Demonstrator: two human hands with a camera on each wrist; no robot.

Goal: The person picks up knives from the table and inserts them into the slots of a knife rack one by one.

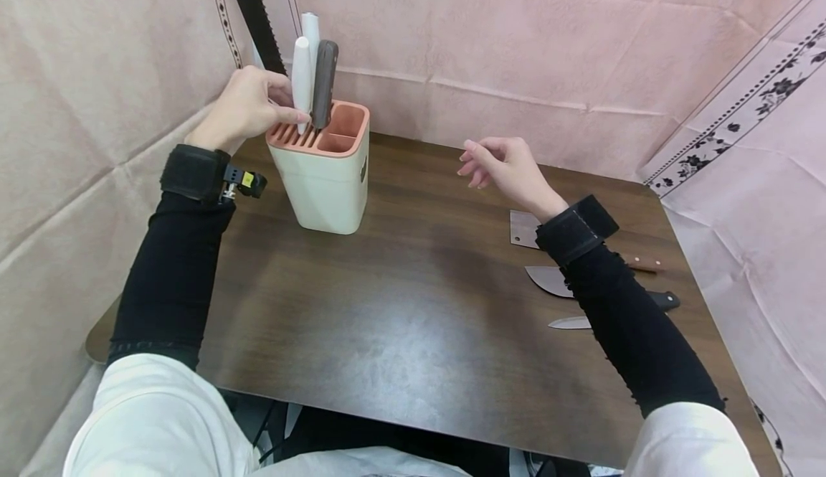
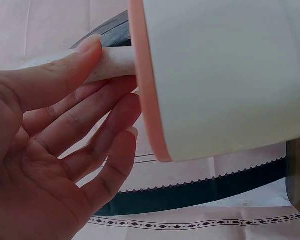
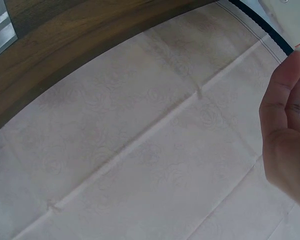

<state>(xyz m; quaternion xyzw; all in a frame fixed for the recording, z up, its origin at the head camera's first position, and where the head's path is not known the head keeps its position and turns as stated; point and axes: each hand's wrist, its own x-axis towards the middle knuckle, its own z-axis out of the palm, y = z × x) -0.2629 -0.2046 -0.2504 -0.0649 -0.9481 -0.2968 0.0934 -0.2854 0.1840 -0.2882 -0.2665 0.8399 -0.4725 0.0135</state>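
Observation:
At the back left of the table stands a cream knife holder (image 1: 329,194) with a salmon slotted top. Two white handles, a nearer one (image 1: 301,75) and one behind (image 1: 310,26), rise from its slots beside a dark grey handle (image 1: 325,79). My left hand (image 1: 241,107) holds the nearer white handle low down, close to the slots. In the left wrist view its thumb lies along that white handle (image 2: 117,62), with the fingers on the other side. My right hand (image 1: 510,168) hovers over the back of the table, fingers loosely bent, holding nothing.
Under and beside my right forearm lie a cleaver (image 1: 523,229), a broad curved blade (image 1: 548,280) and a small blade (image 1: 569,323). A brown handle (image 1: 645,265) and a black handle (image 1: 667,300) show past the sleeve. Pink cloth (image 1: 516,46) hangs behind the brown table (image 1: 387,319).

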